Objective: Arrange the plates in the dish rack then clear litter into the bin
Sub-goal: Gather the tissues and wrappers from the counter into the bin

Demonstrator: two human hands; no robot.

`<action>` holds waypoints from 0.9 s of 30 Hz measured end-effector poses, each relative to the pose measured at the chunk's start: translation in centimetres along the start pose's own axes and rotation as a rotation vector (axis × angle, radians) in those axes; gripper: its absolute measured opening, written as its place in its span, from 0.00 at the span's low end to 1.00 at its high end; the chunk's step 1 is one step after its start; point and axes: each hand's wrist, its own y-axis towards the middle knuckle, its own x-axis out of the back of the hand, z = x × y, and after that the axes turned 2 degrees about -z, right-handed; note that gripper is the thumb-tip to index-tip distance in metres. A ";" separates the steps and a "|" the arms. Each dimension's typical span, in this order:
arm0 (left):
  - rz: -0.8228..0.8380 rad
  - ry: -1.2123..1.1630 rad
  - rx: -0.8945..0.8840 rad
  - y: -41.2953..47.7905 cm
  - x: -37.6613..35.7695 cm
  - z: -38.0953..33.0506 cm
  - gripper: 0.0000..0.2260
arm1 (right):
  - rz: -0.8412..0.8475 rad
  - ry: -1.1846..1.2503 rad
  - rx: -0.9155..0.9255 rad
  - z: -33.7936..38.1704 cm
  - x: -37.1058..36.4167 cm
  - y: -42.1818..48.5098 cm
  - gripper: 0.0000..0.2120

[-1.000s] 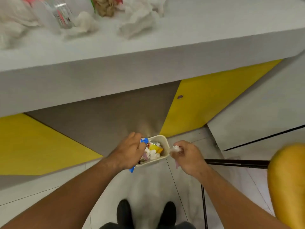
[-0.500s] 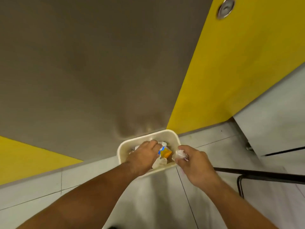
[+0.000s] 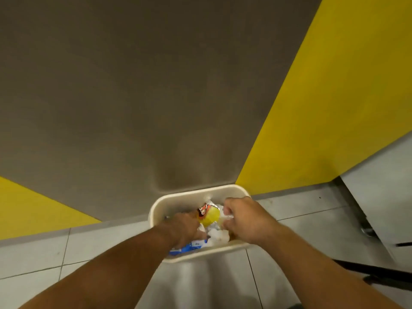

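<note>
So both hands are down in the bin (image 3: 223, 188) here. It's a small cream plastic one with rounded corners, sitting on the tiled floor (image 3: 89, 246) with its back edge right up against the grey-brown wall panel (image 3: 156, 85). A yellow panel (image 3: 334, 108) runs up on the right.

The left hand (image 3: 185, 227) is reaching over the near-left rim and into the pile. Its fingers are buried in the litter, so I honestly can't tell if they're gripping anything or just pushing down.

The right hand (image 3: 247, 221) is over the right half of the bin, fingers curled in tight. It looks like it's pinching a crumpled clear wrapper (image 3: 227, 216) between thumb and fingers.

As for the litter, it's all inside the bin. A yellow snack packet (image 3: 210, 214) with a red-orange logo sits between the two hands and touches the left one. White crumpled tissue (image 3: 219, 235) lies just below the packet. A blue wrapper (image 3: 189, 247) is pressed against the near wall under the left wrist.

A black bar (image 3: 367, 269) lies low on the floor to the right, well apart from the bin.
</note>
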 end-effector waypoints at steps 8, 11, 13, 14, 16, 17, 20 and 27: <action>-0.294 0.009 -0.015 -5.4 4.2 1.3 0.14 | -0.021 -0.325 0.048 1.0 -6.1 5.0 0.22; -0.344 -0.013 -0.023 -6.0 5.4 1.2 0.14 | 0.029 -0.244 -0.015 0.8 -6.0 5.3 0.21; -0.351 -0.043 -0.002 -5.9 5.9 0.9 0.16 | 0.057 -0.125 -0.027 0.8 -5.3 5.1 0.22; -0.354 -0.064 0.002 -6.0 6.2 0.6 0.16 | 0.055 -0.092 -0.015 0.8 -4.5 4.8 0.24; -0.380 -0.086 -0.009 -6.4 7.3 0.0 0.17 | 0.009 -0.089 0.035 0.8 -2.5 4.0 0.27; -0.397 -0.087 -0.019 -6.8 7.9 -0.4 0.17 | -0.028 -0.106 0.050 1.0 -1.4 3.3 0.28; -0.431 -0.076 -0.045 -9.0 10.4 -1.5 0.17 | -0.108 -0.094 0.043 1.7 1.7 1.0 0.28; -0.447 -0.087 -0.053 -17.9 18.9 -5.6 0.13 | -0.132 -0.075 0.051 5.4 11.2 -7.3 0.30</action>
